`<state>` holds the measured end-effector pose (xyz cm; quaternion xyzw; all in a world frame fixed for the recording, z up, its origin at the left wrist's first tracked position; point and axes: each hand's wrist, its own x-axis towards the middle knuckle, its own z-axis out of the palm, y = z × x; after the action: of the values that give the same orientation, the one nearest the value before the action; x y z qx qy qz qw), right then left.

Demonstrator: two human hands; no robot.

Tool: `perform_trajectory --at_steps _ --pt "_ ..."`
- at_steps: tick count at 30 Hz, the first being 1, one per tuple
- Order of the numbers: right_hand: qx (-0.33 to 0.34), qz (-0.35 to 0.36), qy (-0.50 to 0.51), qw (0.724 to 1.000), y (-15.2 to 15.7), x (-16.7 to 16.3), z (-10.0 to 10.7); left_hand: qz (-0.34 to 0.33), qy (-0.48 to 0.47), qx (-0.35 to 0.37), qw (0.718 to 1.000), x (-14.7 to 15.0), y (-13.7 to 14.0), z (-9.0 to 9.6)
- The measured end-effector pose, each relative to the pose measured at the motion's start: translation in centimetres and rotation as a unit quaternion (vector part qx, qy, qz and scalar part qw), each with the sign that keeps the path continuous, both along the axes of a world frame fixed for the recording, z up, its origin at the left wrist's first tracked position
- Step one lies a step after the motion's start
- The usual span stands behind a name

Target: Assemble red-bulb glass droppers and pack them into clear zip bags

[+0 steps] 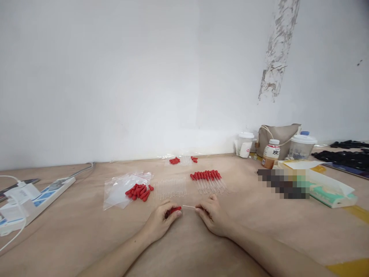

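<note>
My left hand (164, 215) is closed around a red rubber dropper bulb (175, 210), its open end pointing right. Between the fingertips of my right hand (212, 215) is a thin glass dropper tube (189, 207), lying level and pointing left at the bulb. A small gap seems to part the tube's end from the bulb. Beyond my left hand lies a row of bare glass tubes (171, 187). Farther right, several droppers with red bulbs (206, 176) lie side by side. Loose red bulbs (138, 191) are heaped on a clear plastic bag (115, 190).
At the back, another clear bag (186, 161) has red bulbs on it. A white power strip (43, 200) with cables lies at left. On the right are a paper cup (245, 145), a bottle (271, 154), a grey bag (278, 139), a lidded cup (302, 147) and a tissue pack (331, 194).
</note>
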<state>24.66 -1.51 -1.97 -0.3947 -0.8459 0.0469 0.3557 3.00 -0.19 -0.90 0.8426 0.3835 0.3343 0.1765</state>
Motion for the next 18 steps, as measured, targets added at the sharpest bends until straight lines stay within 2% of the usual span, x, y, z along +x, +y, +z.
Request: perform_trajectory --at_steps 10,14,18 --pt "-0.018 0.011 -0.046 0.999 0.1 0.3 0.1 -0.054 0.035 -0.001 0.998 -0.1 -0.5 0.3" --pt "-0.001 0.019 -0.062 0.998 0.3 0.5 0.1 -0.078 0.078 0.025 0.994 0.0 -1.1 0.4" --pt "0.016 -0.009 -0.068 0.997 0.0 0.3 0.2 -0.073 0.099 0.051 0.991 0.1 -1.2 0.4"
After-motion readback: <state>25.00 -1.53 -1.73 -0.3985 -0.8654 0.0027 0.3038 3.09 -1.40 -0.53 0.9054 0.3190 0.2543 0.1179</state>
